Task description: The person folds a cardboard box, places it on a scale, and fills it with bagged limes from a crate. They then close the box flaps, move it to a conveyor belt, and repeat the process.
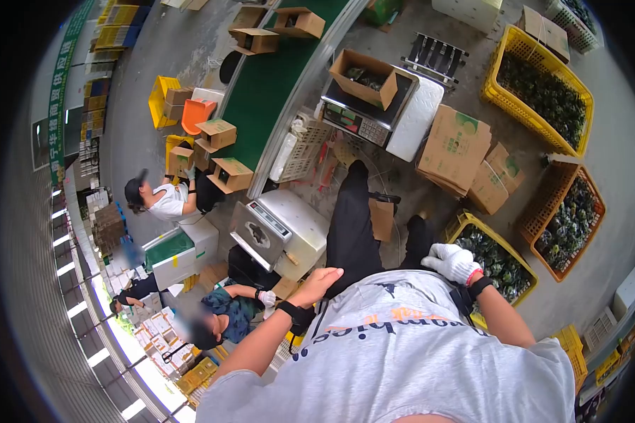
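My left hand [316, 287] is bare, its fingers stretched out above my left thigh, holding nothing. My right hand [453, 263] wears a white knitted glove and is curled loosely by the shirt hem; nothing shows in it. Next to it stands a yellow crate [523, 287] of dark green, clear-wrapped produce [492, 258]. Ahead, an open cardboard box [364, 79] with some dark contents sits on a digital scale [363, 127]. Flattened cartons [453, 149] are stacked right of the scale, beside a white foam block [416, 116].
A green conveyor belt [268, 92] carries open boxes [231, 175]. More produce fills a yellow crate [497, 92] and an orange crate [536, 243]. A second scale [261, 233] rests at left near a foam box [303, 218]. Co-workers [166, 201] [226, 310] are at left.
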A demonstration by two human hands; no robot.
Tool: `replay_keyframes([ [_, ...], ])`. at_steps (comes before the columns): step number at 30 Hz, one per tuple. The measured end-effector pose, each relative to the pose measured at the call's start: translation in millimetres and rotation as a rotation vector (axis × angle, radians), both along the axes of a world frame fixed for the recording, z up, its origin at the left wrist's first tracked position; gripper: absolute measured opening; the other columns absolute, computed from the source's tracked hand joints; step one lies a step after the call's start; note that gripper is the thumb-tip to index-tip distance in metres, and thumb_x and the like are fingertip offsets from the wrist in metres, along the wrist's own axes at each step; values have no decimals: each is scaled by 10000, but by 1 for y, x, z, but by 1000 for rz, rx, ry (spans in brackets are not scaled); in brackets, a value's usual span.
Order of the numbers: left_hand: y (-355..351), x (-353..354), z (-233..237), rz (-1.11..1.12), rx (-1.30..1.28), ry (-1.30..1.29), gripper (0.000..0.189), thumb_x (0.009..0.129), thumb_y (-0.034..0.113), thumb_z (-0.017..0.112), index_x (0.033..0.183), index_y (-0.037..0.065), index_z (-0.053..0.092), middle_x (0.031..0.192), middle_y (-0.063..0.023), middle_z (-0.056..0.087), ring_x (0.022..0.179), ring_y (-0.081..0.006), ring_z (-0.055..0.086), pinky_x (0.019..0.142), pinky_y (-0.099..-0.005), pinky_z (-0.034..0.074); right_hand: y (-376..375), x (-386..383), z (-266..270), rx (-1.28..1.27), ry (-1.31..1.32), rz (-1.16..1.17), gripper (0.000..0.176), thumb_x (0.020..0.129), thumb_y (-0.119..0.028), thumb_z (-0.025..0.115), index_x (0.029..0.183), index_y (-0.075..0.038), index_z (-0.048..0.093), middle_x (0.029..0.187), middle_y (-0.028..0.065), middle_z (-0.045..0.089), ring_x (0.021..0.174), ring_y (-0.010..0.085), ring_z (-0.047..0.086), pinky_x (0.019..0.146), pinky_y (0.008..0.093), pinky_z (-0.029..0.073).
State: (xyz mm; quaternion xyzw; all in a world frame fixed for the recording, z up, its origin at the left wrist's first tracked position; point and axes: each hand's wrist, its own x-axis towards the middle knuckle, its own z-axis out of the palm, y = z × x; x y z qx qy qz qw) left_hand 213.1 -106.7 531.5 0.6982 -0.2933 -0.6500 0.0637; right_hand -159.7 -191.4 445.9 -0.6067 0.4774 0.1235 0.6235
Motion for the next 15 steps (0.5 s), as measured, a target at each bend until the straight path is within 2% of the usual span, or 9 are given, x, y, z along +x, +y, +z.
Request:
replay_keyframes([
  [1, -10, 8, 0, -30, 93, 21, 382, 1045, 354, 582, 917, -1, 647, 771, 105, 452, 748, -22, 404, 655, -234, 355, 3, -1, -8, -10, -11, -35, 439, 927, -504, 643, 974, -73, 710, 958, 167, 731, 942, 340, 705, 795, 428, 536],
  [4, -52, 12, 1, -25, 166, 57, 295, 1057, 320, 575, 900, 72, 612, 823, 127, 404, 767, -13, 366, 676, -226, 334, -1, 4, -13, 92, 39, -125, 418, 924, -489, 642, 993, -84, 717, 962, 160, 730, 942, 336, 703, 791, 423, 534],
  [8, -109, 49, -41, -217, 211, 73, 340, 1059, 332, 569, 876, 48, 602, 815, 115, 423, 769, -20, 379, 664, -228, 335, -14, 37, -20, 118, 79, -219, 397, 920, -474, 655, 971, -85, 719, 934, 158, 728, 927, 335, 705, 775, 419, 535],
  [10, -146, 65, -64, -406, 231, 49, 366, 1061, 340, 564, 879, 26, 616, 794, 112, 431, 759, -23, 388, 664, -234, 350, -18, 60, -33, 179, 151, -226, 397, 919, -472, 659, 951, -80, 718, 889, 153, 725, 896, 323, 710, 768, 414, 535],
  [13, -185, 99, -95, -400, 314, 177, 414, 1065, 375, 552, 828, 36, 569, 750, 115, 400, 710, -29, 370, 633, -243, 351, -29, 100, -28, 308, 141, -331, 415, 909, -492, 667, 943, -81, 722, 851, 141, 722, 850, 299, 709, 741, 400, 531],
  [15, -215, 127, -109, -468, 459, 232, 435, 1061, 401, 553, 792, 60, 533, 747, 112, 409, 692, -29, 377, 612, -243, 355, -24, 126, -33, 430, 118, -358, 415, 912, -488, 673, 940, -78, 721, 849, 132, 718, 849, 288, 699, 730, 391, 525],
])
